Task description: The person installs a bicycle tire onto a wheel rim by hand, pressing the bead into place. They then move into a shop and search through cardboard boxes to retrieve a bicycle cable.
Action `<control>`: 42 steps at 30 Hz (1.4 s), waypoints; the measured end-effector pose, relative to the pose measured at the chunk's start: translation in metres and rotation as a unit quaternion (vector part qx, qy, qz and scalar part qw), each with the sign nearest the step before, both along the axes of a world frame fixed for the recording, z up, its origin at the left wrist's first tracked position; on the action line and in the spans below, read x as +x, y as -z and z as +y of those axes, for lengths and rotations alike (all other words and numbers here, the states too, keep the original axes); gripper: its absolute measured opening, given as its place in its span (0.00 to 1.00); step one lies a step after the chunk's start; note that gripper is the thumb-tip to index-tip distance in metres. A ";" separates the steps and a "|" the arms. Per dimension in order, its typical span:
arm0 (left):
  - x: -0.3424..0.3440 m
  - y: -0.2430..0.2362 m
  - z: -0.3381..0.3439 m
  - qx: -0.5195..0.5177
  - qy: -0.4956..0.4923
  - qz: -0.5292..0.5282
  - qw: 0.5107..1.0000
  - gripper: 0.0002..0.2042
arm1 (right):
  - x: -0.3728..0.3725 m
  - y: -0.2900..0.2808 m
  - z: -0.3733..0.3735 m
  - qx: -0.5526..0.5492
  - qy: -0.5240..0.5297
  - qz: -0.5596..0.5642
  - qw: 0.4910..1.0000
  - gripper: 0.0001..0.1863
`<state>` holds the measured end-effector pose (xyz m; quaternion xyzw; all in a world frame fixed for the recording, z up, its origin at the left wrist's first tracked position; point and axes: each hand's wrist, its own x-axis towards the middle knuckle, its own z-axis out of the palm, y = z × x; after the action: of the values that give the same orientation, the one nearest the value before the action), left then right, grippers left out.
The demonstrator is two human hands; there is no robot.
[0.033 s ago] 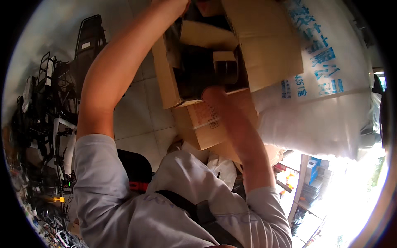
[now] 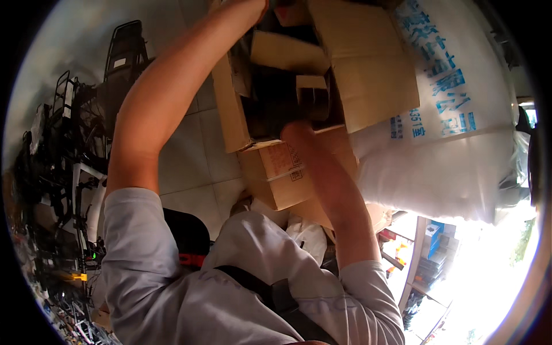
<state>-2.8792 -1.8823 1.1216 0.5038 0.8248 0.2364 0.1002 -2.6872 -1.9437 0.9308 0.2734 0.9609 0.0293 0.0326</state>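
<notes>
Open-topped cardboard box point(image 2: 227, 118) at upper centre, far end cut off by the top of the view. Near rim stands over a taped carton point(image 2: 282, 181). Its right flap point(image 2: 374, 69) spreads outward to a bulky white plastic sack point(image 2: 414, 167), contact unclear; room looks tight there. Past the left wall, tiled floor point(image 2: 184, 152) shows, more room that side. Inside, a slanted cardboard piece point(image 2: 290, 50) crosses above a small carton point(image 2: 313, 95); the rest is in dark shadow. The person's right hand point(image 2: 294, 131) reaches over the near rim into the box, fingers lost in shadow; can't tell how closed, or on what. Left hand point(image 2: 261, 8), up by the box's far left side, mostly out of view; grip can't be told.
</notes>
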 end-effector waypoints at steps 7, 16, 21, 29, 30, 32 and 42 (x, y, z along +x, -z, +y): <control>0.010 -0.012 -0.042 0.094 -0.048 -0.190 0.976 0.21 | 0.044 -0.088 0.000 0.061 -0.128 0.231 0.962 0.13; 0.047 -0.007 -0.072 0.161 -0.048 -0.289 0.942 0.27 | 0.097 -0.225 -0.035 0.173 -0.066 0.460 0.868 0.13; 0.073 0.002 -0.080 0.179 -0.038 -0.323 0.929 0.31 | 0.159 -0.276 -0.046 0.278 -0.009 0.530 0.801 0.15; 0.037 0.165 -0.015 0.337 -0.126 -0.147 0.921 0.34 | 0.289 -0.371 -0.080 0.523 -0.106 0.248 0.808 0.06; 0.042 0.174 -0.019 0.285 -0.138 -0.166 0.934 0.33 | 0.306 -0.368 -0.082 0.541 -0.057 0.237 0.805 0.05; 0.073 0.175 -0.038 0.260 -0.130 -0.132 0.948 0.32 | 0.336 -0.359 -0.088 0.541 0.064 0.251 0.800 0.03; 0.081 0.178 -0.013 0.102 -0.026 0.038 0.994 0.26 | 0.500 -0.293 -0.119 0.646 0.432 -0.156 0.610 0.09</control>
<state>-2.7983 -1.8949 0.9435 0.4982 0.8124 0.3028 0.0109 -2.1874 -2.0631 1.2238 0.5985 0.4439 0.6668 0.0057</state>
